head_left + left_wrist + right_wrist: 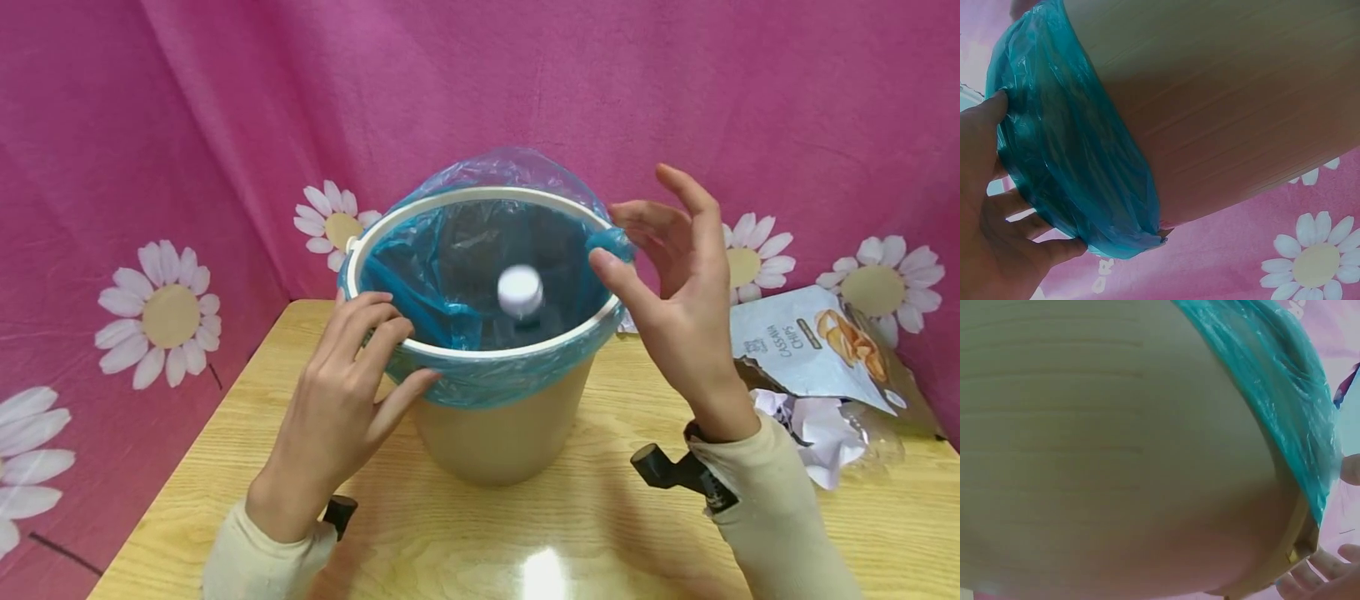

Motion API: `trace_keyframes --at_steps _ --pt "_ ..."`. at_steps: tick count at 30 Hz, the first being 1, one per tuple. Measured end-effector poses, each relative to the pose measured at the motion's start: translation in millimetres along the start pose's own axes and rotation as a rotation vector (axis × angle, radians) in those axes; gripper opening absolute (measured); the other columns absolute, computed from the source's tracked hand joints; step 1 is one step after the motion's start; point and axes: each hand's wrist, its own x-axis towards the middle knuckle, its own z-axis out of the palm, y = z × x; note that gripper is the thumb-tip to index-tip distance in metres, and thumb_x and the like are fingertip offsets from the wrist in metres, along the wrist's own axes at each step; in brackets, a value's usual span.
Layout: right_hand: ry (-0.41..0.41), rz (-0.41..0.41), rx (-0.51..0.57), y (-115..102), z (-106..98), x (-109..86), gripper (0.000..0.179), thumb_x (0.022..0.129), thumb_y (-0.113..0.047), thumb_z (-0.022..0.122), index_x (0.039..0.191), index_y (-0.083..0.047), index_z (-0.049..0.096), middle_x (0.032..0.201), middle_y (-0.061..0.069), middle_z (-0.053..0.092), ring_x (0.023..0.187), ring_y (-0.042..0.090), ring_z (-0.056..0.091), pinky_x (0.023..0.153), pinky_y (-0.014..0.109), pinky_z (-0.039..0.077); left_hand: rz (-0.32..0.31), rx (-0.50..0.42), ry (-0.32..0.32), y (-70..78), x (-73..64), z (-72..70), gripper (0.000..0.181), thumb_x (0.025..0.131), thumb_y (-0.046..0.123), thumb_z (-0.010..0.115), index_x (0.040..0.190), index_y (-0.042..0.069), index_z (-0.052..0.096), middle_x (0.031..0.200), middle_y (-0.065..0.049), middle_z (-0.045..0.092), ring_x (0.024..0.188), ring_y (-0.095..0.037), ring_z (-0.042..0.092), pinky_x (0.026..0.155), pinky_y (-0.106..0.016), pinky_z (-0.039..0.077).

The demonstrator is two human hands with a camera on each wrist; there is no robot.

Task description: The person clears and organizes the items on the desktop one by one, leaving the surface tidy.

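Observation:
A beige trash bin [495, 442] stands on the table, with a white ring [487, 353] around its mouth. A blue plastic bin liner [487, 387] lines the inside and folds down over the outer wall. My left hand [341, 392] holds the front-left rim, fingers over the ring and thumb against the liner outside. At the right side of the rim, my right hand [682, 287] pinches a bunched bit of liner between thumb and fingers, its index finger raised. A blurred white round spot [520, 290] shows inside the bin.
To the right lie a cassava chips bag [810, 342], crumpled white paper [821, 437] and a clear plastic piece [881, 437]. A pink cloth [480, 75] with daisies hangs behind and along the left. The wooden table [450, 533] extends in front of the bin.

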Motion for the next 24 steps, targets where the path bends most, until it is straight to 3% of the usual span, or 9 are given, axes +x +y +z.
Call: trace_keyframes --at_steps 15,24 --pt "0.065 0.013 -0.165 6.2 -31.6 -19.3 0.062 0.084 0.010 0.068 0.141 -0.006 0.047 0.118 0.019 0.059 0.115 0.030 0.055 0.105 0.035 0.043 -0.010 0.015 0.013 0.3 0.4 2.5 0.055 0.101 0.054 0.047 0.112 0.002 0.062 0.117 -0.017 0.059 0.124 -0.033 0.050 0.103 -0.052 0.047" --pt "0.042 0.016 -0.307 2.2 -49.5 -27.2 0.063 0.084 0.012 0.066 0.141 -0.006 0.047 0.120 0.015 0.059 0.116 0.026 0.055 0.103 0.031 0.044 -0.010 0.028 0.014 0.2 -0.1 3.1 0.056 0.101 0.054 0.047 0.113 0.001 0.062 0.118 -0.017 0.058 0.125 -0.033 0.049 0.103 -0.052 0.047"
